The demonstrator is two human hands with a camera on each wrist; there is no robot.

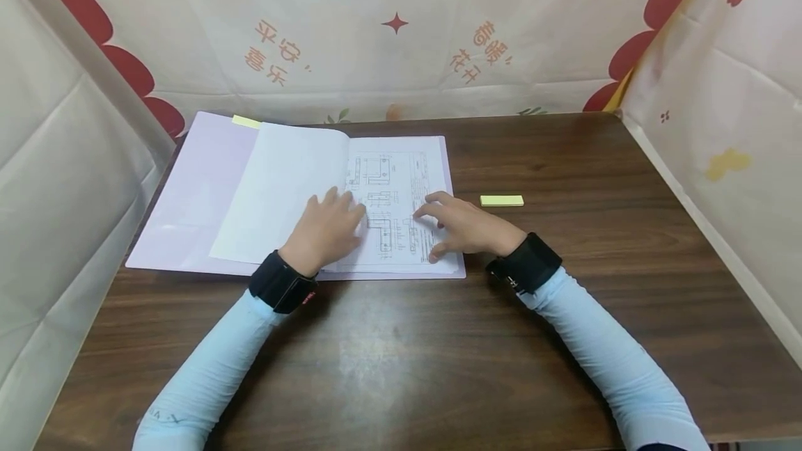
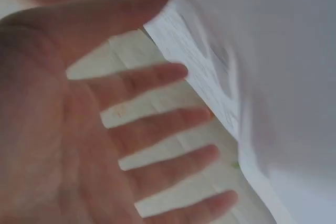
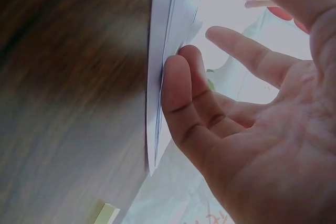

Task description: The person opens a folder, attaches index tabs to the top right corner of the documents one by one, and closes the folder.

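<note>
A booklet with a pale purple cover [image 1: 200, 179] lies spread on the table. Its left leaf [image 1: 294, 165] is blank white, and the right page [image 1: 401, 145] carries technical line drawings. My left hand [image 1: 326, 228] is over the inner part of the blank leaf beside the spine, fingers spread; in the left wrist view its thumb [image 2: 152, 1] meets the paper. Over the right page's outer edge, my right hand [image 1: 473, 228] has loosely bent fingers. In the right wrist view two fingertips [image 3: 177, 74] are right at the booklet's edge, with nothing gripped.
A small yellow sticky-note pad [image 1: 501, 200] lies on the brown wooden table [image 1: 388, 360], right of the booklet. A yellow tab [image 1: 246, 122] sticks out at the cover's top edge. Printed white cloth [image 1: 395, 54] hangs behind and on both sides.
</note>
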